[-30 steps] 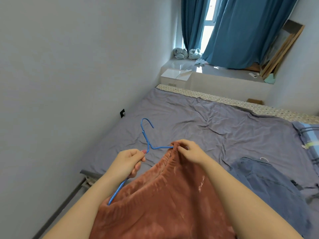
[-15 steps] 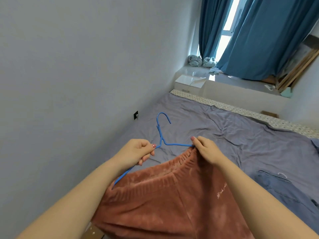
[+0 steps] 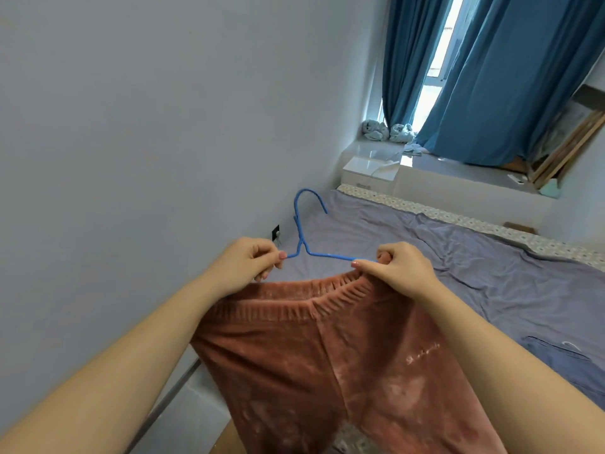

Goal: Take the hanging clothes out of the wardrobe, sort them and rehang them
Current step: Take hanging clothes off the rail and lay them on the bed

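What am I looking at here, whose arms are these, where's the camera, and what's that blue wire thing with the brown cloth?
There is no machine here. One camera sits on a person's head and looks forward and down, so the two bare arms reaching in from the bottom are the wearer's own. The left hand pinches one arm of a blue hanger, a thin wire clothes hanger with its hook pointing up. The right hand grips the other end together with the elastic waistband of the rust-brown trousers, which hang down in front of the person. Beyond the hands lies a bed with a grey-purple sheet, and a denim garment lies on it at the right. Blue curtains hang at the far window.
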A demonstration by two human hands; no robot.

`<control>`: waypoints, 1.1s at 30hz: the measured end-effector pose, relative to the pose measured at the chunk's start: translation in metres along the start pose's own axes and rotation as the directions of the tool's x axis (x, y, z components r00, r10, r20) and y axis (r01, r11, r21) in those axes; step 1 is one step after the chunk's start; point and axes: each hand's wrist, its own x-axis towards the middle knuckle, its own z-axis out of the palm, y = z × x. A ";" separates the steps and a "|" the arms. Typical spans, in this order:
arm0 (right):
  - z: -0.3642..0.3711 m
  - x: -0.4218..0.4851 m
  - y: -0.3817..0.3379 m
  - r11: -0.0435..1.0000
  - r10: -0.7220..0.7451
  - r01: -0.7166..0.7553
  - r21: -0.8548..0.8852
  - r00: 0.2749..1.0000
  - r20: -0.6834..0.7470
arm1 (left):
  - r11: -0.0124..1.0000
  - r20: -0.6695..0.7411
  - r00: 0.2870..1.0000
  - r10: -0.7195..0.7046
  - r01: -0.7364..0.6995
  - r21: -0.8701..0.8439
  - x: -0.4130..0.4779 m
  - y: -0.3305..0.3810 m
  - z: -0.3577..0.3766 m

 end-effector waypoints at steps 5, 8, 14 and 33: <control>0.000 0.022 -0.068 1.000 -0.013 0.015 0.020 0.991 -0.134 | 0.980 -0.263 0.964 0.036 0.017 0.196 -0.007 -0.012 -0.074; 0.000 0.032 -0.086 0.997 0.005 0.010 0.080 0.981 -0.192 | 0.905 -0.341 0.940 -0.025 0.166 0.391 -0.027 -0.045 -0.120; 0.014 0.037 -0.101 0.995 -0.009 0.024 0.093 0.987 -0.162 | 0.748 -0.421 0.904 0.075 0.228 0.623 -0.041 -0.058 -0.124; -0.014 0.020 -0.129 0.993 -0.009 0.038 0.113 0.970 -0.242 | 0.732 -0.420 0.867 0.267 0.102 0.674 -0.002 -0.029 -0.153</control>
